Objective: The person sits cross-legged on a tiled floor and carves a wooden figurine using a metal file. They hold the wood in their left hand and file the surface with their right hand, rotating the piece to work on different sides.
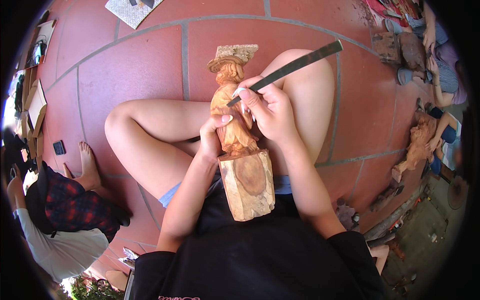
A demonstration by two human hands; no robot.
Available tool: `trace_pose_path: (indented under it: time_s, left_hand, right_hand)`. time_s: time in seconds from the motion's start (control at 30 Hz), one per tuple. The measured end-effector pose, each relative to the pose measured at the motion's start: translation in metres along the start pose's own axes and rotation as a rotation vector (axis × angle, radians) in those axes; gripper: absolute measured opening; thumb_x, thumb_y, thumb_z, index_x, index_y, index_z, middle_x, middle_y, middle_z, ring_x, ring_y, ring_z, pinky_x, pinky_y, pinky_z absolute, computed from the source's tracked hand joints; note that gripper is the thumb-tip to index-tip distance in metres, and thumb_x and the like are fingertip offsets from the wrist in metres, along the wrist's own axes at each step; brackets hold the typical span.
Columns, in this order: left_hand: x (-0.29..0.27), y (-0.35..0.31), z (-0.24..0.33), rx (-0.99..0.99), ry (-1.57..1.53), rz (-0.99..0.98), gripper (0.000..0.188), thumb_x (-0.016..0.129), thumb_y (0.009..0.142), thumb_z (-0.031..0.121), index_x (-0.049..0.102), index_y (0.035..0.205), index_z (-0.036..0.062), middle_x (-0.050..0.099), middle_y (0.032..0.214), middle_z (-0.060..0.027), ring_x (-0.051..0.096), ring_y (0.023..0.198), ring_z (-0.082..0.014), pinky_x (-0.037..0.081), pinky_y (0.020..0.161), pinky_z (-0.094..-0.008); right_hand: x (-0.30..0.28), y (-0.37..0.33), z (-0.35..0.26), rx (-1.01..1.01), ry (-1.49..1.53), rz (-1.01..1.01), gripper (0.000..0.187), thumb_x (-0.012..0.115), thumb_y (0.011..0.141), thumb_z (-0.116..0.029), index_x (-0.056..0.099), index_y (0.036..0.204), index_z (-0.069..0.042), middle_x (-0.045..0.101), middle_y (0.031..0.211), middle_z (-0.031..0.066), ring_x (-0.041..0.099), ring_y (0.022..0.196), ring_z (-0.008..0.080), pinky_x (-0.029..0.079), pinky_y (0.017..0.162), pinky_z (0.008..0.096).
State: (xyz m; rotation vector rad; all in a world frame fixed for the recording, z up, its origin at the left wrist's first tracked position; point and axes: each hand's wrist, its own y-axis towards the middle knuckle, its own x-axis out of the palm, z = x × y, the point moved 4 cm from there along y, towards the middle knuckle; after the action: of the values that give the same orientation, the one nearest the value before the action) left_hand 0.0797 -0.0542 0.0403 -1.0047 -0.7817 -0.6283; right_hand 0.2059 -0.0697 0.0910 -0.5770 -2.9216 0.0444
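Observation:
A carved wooden figurine [233, 136] in a robe and wide hat stands upright in my lap, its uncarved wood block base [247, 187] toward my body. Round its lower side my left hand [212, 134] is closed, the thumb lying across the front. My right hand [272, 107] grips a long, flat, dark metal carving chisel [305, 62] like a pen. The tool slants from upper right down to the figurine's chest, where its narrow tip is at the surface. Some fingers of both hands are hidden behind the wood.
I sit cross-legged on red floor tiles [140, 65]. At the left is another person in a checked garment [70, 202], near a phone [59, 147] on the floor. Cardboard boxes [37, 107] line the left edge. Other people handle wood carvings [415, 142] at the right.

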Motion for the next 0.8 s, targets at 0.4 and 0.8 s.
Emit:
trace_pose_path:
  time_s: [0.4, 0.8]
  left_hand:
    - [-0.005, -0.002, 0.0, -0.025, 0.001, -0.01, 0.054, 0.052, 0.073, 0.027, 0.046, 0.118, -0.0034, 0.057, 0.099, -0.016, 0.06, 0.087, -0.0273, 0.055, 0.075, -0.0421]
    - [0.008, -0.004, 0.004, 0.02, 0.104, 0.026, 0.045, 0.053, 0.074, 0.024, 0.051, 0.112, -0.0012, 0.058, 0.098, -0.0115, 0.058, 0.087, -0.0202, 0.047, 0.079, -0.0301]
  right_hand:
    - [-0.001, -0.001, 0.0, 0.053, -0.018, 0.002, 0.013, 0.057, 0.091, -0.011, 0.058, 0.097, 0.0, 0.059, 0.073, 0.0009, 0.051, 0.061, 0.0042, 0.041, 0.053, 0.019]
    - [-0.008, -0.003, 0.002, 0.027, 0.041, 0.064, 0.013, 0.056, 0.092, -0.012, 0.057, 0.096, 0.0, 0.057, 0.073, 0.0004, 0.049, 0.058, 0.0036, 0.041, 0.052, 0.0181]
